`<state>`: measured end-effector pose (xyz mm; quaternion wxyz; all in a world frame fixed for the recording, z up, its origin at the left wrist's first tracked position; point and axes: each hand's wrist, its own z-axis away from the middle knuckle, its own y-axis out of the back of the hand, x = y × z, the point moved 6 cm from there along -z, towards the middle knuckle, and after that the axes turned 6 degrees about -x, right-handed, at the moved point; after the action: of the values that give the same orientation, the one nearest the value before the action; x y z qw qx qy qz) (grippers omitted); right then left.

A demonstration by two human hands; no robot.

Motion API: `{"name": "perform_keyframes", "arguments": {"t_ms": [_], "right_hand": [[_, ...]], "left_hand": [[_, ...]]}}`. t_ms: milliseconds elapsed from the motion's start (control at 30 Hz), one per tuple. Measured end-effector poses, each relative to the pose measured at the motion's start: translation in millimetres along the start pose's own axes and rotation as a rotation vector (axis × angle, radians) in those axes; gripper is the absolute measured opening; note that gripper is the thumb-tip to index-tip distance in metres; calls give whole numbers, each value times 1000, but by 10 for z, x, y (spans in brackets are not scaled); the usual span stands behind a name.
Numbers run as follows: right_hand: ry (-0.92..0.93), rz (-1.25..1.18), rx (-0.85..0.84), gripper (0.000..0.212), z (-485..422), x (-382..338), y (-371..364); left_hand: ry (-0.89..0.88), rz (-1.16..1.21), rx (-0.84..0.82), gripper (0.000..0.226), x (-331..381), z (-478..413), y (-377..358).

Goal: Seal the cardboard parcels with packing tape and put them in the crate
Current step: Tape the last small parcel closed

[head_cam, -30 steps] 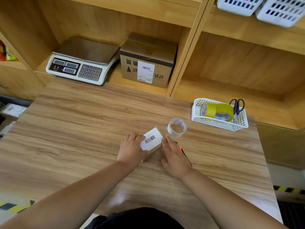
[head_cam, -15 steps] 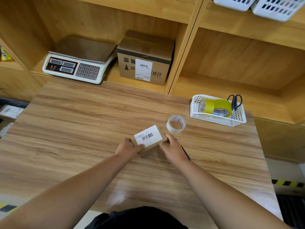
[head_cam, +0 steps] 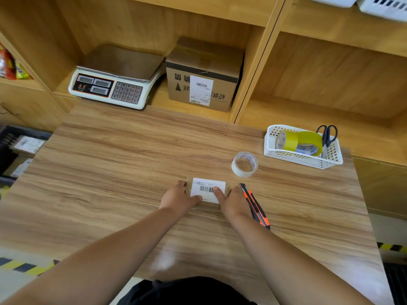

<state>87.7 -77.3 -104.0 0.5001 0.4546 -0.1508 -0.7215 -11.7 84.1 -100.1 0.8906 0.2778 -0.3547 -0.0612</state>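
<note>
Parcel [head_cam: 207,190] sits flat on tabletop [head_cam: 110,172], label up, between my hands. Left hand [head_cam: 179,200] grips its left end, thumb on label. Right hand [head_cam: 233,201] holds the right end, one finger on barcode. Tape roll [head_cam: 244,164] lies just beyond right hand, knife [head_cam: 255,205] (orange/black) right beside it.

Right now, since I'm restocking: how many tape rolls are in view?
3: a clear roll on the table, two yellow rolls in the white basket; others may hide inside.
</note>
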Motion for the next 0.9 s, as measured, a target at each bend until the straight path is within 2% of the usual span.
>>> {"name": "perform_keyframes", "arguments": {"t_ms": [133,333,467,600,667,733,800,900], "right_hand": [[93,46,-7,40,-40,-39,35],[92,-165,-18,38,-18,159,8],[168,-263,87,43,149,136,108],[354,-245,243,35,265,-97,209],[381,-228,293,47,286,-167,217],[383,-201,293,48,304,-220,195],[402,-220,311,46,334,-257,177],[385,-246,278,50,345,-357,120]], "left_hand": [[-1,-14,0,65,-20,-44,10],[-15,-18,0,66,-47,-36,3],[-8,73,-16,78,-92,-56,19],[-25,280,-41,69,-149,-168,-25],[-5,402,-52,64,-164,-194,-63],[29,464,-63,56,-157,-177,-86],[4,424,-61,50,-128,-175,-74],[-113,433,-67,60,28,-125,14]]}}
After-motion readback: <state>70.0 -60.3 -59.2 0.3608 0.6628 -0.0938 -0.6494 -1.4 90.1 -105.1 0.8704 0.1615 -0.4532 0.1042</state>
